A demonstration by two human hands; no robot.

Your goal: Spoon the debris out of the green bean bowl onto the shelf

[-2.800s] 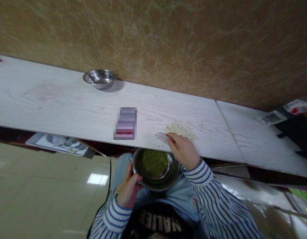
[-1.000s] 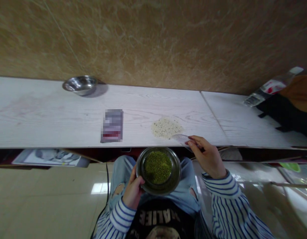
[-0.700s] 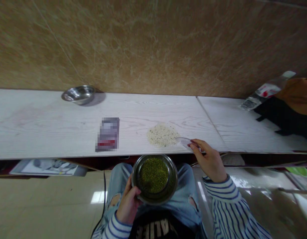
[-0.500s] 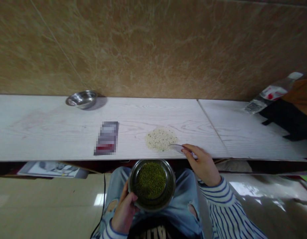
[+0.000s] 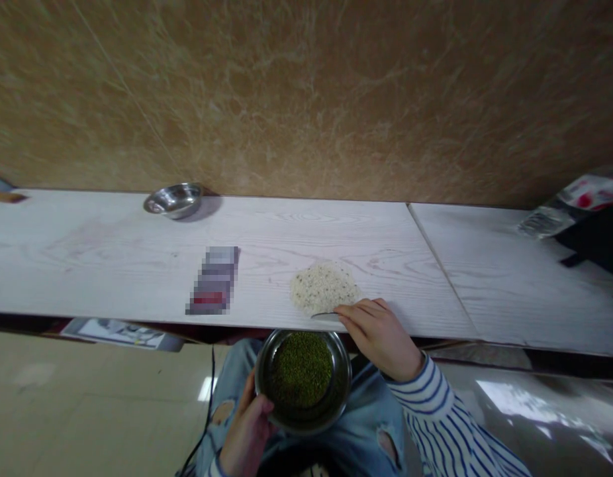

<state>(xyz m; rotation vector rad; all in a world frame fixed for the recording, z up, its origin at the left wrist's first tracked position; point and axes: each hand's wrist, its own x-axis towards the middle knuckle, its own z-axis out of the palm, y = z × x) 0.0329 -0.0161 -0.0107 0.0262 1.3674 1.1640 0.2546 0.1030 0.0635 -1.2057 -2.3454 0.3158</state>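
Low over my lap, my left hand [image 5: 251, 424] grips the rim of a steel bowl [image 5: 342, 394], thumb on top. Green mung beans [image 5: 302, 368] fill the middle of that bowl, which sits just under the table's front edge. My right hand [image 5: 380, 336] pinches a thin, greyish flat piece [image 5: 324, 315]; its exact kind is unclear. That piece lies along the near side of a spread pile of white rice [image 5: 324, 286], dotted with a few dark green beans. The pile rests on the white wood table [image 5: 267, 228], close to its edge.
A second steel bowl [image 5: 174, 201] stands by the wall at the back left. Left of the rice lies a blurred-out flat object [image 5: 214, 281]. At the right are a plastic bottle [image 5: 567, 209] and a black item [image 5: 597, 240]. A seam crosses the table on the right.
My right hand has moved left and nearer to me, bringing the thin piece from the pile's right side to its near edge. The left hand still holds the bowl. The view has shifted slightly.
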